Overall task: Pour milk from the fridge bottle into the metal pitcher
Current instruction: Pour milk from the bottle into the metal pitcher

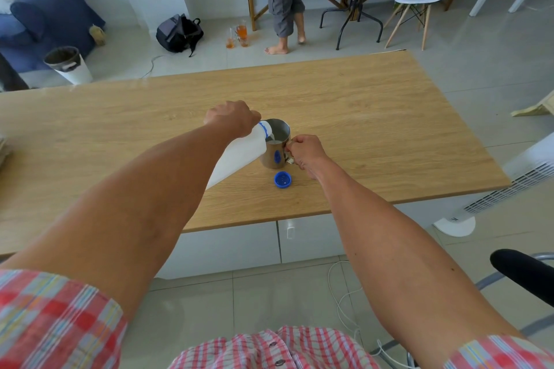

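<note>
Mid-table on the pale wooden tabletop (359,105): left hand (232,118) gripping the tilted white plastic milk bottle (239,156) over the shiny metal pitcher (275,144), right hand (305,151) pinching its handle, blue screw cap (282,180) already off, milk streaming in, pour underway, fill level unfinished.

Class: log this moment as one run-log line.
step: pouring | left hand: tilts bottle | right hand: holds pitcher handle | milk: entering pitcher | cap: on table
</note>
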A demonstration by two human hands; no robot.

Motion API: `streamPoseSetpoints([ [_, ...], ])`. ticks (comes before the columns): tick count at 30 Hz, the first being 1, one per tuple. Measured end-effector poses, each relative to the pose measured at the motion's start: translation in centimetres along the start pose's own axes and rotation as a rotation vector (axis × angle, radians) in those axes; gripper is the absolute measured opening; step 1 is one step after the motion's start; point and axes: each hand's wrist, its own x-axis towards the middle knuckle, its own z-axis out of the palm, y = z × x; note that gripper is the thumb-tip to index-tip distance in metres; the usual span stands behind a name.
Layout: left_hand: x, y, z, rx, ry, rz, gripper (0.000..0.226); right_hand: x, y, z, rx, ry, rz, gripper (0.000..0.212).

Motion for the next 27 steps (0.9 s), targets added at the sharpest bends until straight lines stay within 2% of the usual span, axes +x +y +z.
streamPoseSetpoints([
  [14,0.41,-0.17,0.34,-0.010,-0.004,-0.004,0.036,0.19,0.07,0.04,-0.016,-0.006,0.007,0.028],
  [20,0.49,-0.18,0.39,-0.002,0.000,-0.001,0.037,0.35,0.21,0.04,-0.016,-0.005,0.013,0.017],
  [27,0.52,-0.14,0.30,0.004,0.000,0.000,0.037,0.43,0.22,0.05,-0.026,-0.002,0.012,0.016],
])
